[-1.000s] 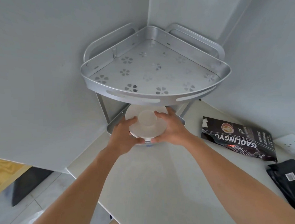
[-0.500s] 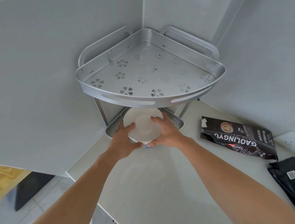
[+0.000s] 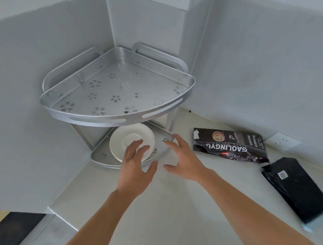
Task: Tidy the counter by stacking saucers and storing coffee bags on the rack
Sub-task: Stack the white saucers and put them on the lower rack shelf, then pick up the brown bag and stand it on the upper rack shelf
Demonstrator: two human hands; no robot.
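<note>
Rack (image 3: 118, 118): silver corner unit, two tiers, centre-left of frame; upper tier bare, lower tier sat on the desk (image 3: 171, 215).
Saucers (image 3: 132, 139): white stack on the lower tier, partly under the upper tier's front rim; count could not be told.
Left hand (image 3: 134, 169): centre of frame, grip open, fingers spread, fingertips (image 3: 137, 142) over the near edge of the top saucer; contact or a small gap could not be told. Nothing held.
Right hand (image 3: 183, 160): just right of the saucers, over the lower tier's right front corner, grip open and empty, palm down.
Printed coffee bag (image 3: 230, 145): dark, lettered, lay flat on the desk at right of frame, near the right hand but apart from it.
Plain black bag (image 3: 294, 187): lay flat at the far right edge, lower down, well apart from both hands.
Key relation: the printed bag lay to the right of the right hand, long axis running left to right across the frame; its torn left end was the nearer end. The right hand was clearly closer than the left.
Stage, as judged: saucers looked stowed; both bags not yet on the rack.
Next move, as judged: right hand across to the printed bag's near end, then up to the bare upper tier.
</note>
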